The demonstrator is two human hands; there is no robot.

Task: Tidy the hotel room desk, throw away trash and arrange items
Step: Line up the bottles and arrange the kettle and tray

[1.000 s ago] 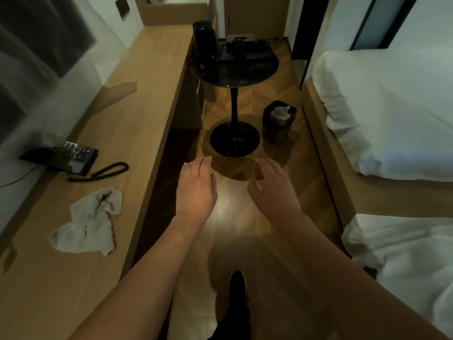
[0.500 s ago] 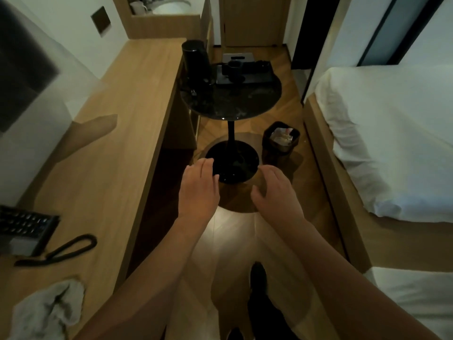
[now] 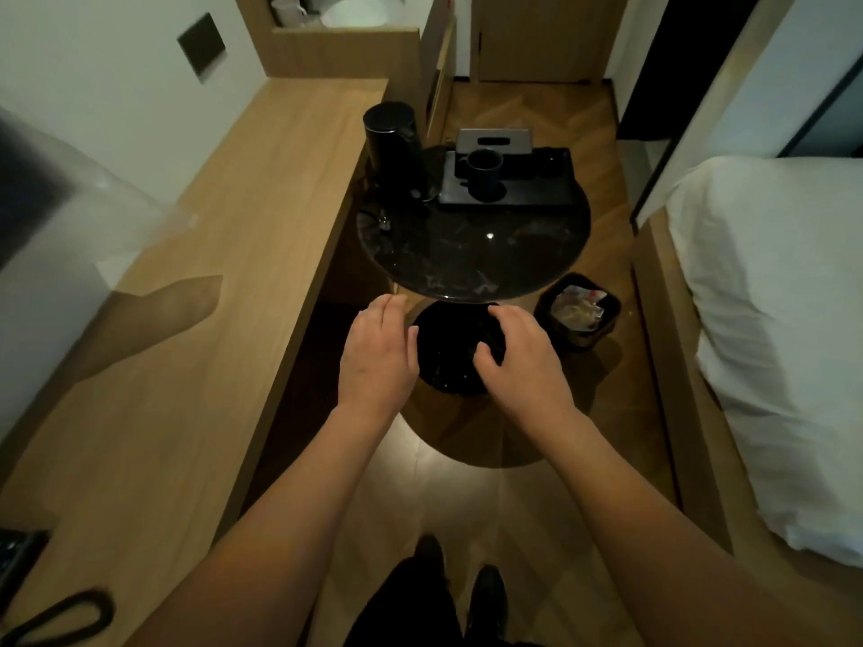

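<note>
Compared with half a second ago, the round table (image 3: 471, 254) and the bin (image 3: 579, 340) sit lower and larger in the frame, and the cloth that lay at the lower left has gone out of view. Of the phone, only a corner (image 3: 18, 553) at the left edge and a loop of its cord (image 3: 60, 618) at the bottom left remain.

Both hands are held out, palms down, at mid-frame over the table's dark base (image 3: 448, 347), as before. The left hand (image 3: 378, 357) has relaxed, nearly straight fingers and holds nothing. The right hand (image 3: 518, 361) has loosely bent fingers and also holds nothing. They are apart, with the base showing between them.

The desk (image 3: 201, 319) runs along the left side from bottom to upper centre.

The bin, a black square one on the floor right of centre, just beside the table, holds crumpled pale wrappers (image 3: 576, 305).

On the table's far side, a black tray (image 3: 509, 184) carries a dark mug (image 3: 483, 172). A black kettle (image 3: 392, 147) stands just left of the tray. A grey box (image 3: 492, 140) with a slot sits behind the tray.

The bed (image 3: 766, 329) with white bedding fills the right side. A dark shoe (image 3: 488, 600) shows at the bottom centre.
</note>
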